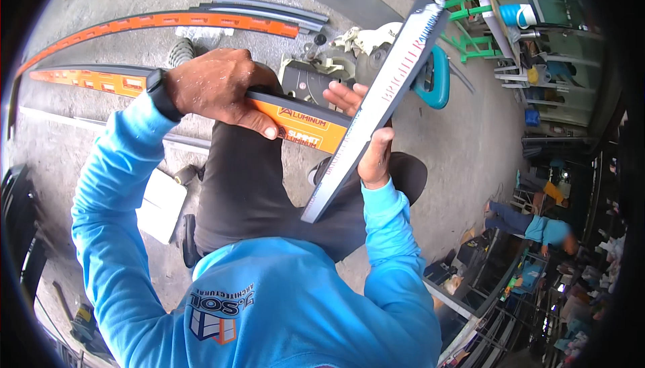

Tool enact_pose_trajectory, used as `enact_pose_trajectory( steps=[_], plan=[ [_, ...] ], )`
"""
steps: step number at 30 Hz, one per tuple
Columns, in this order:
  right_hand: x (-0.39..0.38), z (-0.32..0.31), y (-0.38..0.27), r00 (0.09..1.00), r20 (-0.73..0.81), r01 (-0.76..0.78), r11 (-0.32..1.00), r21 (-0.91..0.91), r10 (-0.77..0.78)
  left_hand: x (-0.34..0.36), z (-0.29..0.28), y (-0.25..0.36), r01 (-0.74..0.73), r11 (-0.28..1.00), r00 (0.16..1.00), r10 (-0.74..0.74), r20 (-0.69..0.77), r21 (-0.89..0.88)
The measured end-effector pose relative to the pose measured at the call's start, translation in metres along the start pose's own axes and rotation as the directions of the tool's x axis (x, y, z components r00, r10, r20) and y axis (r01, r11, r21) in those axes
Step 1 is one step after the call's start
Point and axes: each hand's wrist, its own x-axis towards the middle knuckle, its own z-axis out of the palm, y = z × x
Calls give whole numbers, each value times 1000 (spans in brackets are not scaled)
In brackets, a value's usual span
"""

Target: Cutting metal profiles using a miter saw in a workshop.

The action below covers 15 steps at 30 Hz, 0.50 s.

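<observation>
My left hand (215, 89) is wrapped over a long dark aluminum bar with orange film (302, 126), its thumb pressed along the film side. This bar runs off to the far left. A second bar, silver with white printed film (376, 109), slants across the orange bar's right end, appearing to touch it. My right hand (376, 163) holds the silver bar, thumb on the near side and fingers stretched out beyond it. Just past both bars sits a miter saw (312, 75) with a teal handle (438, 79), partly hidden by the silver bar and my left hand.
Another orange-filmed bar (168, 20) lies on the concrete floor beside grey profiles (269, 10). A grey sheet (356, 0) is farther off. Green stands (470, 38) are at the far right. A person in blue (541, 228) sits at right. Near my left leg lies a white board (161, 207).
</observation>
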Motion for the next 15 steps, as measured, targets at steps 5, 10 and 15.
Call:
enact_pose_trajectory(
  steps=[5, 10, 15],
  plan=[
    [2, 3, -6, 995, 1, -103, 990, 97, 103, 5, 5, -16, 34, 984, 999, -34, -2, -175],
    [-1, 12, -11, 983, -74, -165, 986, 40, 167, 6, 13, -24, -13, 986, 999, 18, 29, -165],
    [-2, 4, 7, 948, -242, -204, 978, 39, 208, -2, 26, -26, 117, 989, 985, -105, -136, 90]
  ],
)
